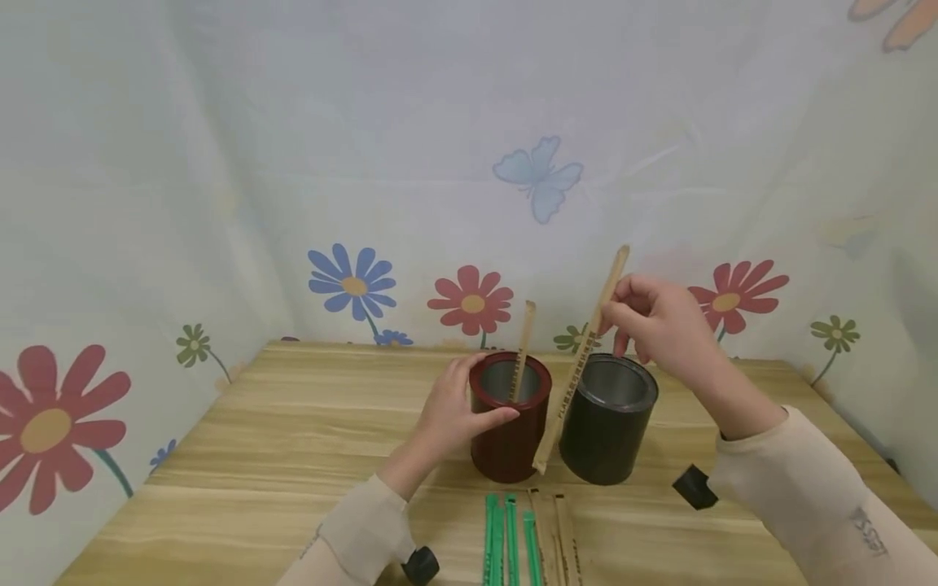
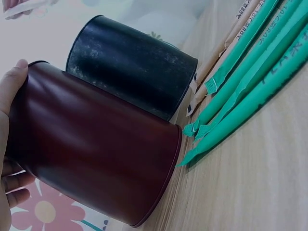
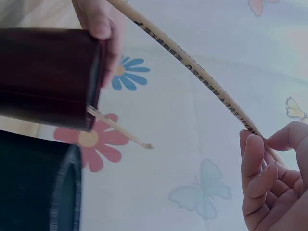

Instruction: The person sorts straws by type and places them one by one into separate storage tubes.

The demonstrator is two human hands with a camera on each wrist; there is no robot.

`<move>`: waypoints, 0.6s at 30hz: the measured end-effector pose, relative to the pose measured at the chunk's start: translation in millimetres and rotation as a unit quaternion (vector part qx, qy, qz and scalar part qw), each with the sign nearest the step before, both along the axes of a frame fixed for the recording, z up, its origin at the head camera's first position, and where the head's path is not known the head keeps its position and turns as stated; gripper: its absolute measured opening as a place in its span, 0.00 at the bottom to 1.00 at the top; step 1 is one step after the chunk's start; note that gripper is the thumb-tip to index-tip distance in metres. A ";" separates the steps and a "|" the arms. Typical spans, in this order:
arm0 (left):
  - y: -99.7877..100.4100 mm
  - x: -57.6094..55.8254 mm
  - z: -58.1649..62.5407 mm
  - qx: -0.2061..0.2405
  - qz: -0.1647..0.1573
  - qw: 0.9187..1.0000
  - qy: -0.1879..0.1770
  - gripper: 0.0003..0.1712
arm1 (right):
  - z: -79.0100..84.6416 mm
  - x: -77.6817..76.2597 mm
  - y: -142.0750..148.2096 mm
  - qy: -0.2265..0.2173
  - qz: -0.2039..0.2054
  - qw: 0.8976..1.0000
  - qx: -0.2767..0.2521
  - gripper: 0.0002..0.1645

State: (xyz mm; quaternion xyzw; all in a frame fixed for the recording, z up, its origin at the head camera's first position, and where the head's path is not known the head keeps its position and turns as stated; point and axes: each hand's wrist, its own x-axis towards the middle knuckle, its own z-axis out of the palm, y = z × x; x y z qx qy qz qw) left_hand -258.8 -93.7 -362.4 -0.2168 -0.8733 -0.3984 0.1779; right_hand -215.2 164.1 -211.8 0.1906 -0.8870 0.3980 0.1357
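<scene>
Between thumb and fingers, my right hand [image 1: 655, 321] pinches a brown paper-wrapped straw [image 1: 582, 358] near its upper end. The straw slants down in front of the gap between two cans, and printed lettering runs along it. My left hand [image 1: 454, 407] grips the dark red can [image 1: 506, 448] around its rim, thumb at the front and fingers at the far side. One brown wrapped straw [image 1: 526, 325] stands tilted inside that can, its top above the rim. Just right of it is a black can [image 1: 604, 439], upright and open-topped, below my right hand.
Several green wrapped straws [image 1: 511, 537] and brown wrapped straws [image 1: 564, 541] lie side by side on the wooden table [image 1: 256, 456] in front of the cans. A flower-printed cloth [image 1: 410, 203] hangs behind the table's back edge.
</scene>
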 end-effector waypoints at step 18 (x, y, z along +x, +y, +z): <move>1.0 1.2 0.8 0.000 0.002 1.000 0.009 0.50 | 19.4 -33.2 -16.5 0.076 -0.053 0.995 -0.043 0.14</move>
